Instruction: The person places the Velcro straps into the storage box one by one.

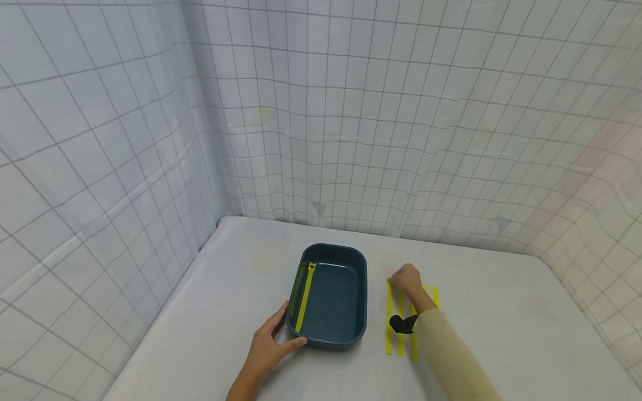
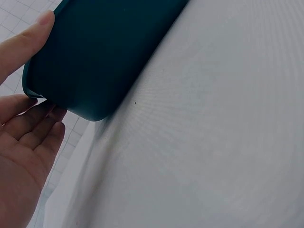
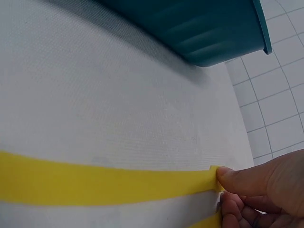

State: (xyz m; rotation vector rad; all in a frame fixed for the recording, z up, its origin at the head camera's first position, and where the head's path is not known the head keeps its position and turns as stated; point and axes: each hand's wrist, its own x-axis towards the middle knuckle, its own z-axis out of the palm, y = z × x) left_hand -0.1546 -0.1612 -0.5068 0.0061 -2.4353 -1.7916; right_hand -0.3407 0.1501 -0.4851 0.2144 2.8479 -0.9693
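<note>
A dark teal rectangular bin [image 1: 337, 303] stands on the white table. Along its left inner wall lies a yellow cable strap [image 1: 305, 301] with a slotted head at the far end. My left hand [image 1: 264, 350] grips the bin's near left corner, thumb on the near side and fingers around the left side. To the right of the bin, my right hand [image 1: 408, 279] pinches the far end of the leftmost loose yellow strap [image 3: 118, 185] between thumb and fingers. That strap extends toward me. Other yellow straps [image 1: 400, 346] lie beside it, partly hidden by my right hand and sleeve.
The white-covered table [image 1: 241, 278] runs back to a hanging white sheet with a grid pattern [image 1: 321, 139], which also encloses the left and right sides. A black device [image 1: 403, 324] is worn on my right wrist.
</note>
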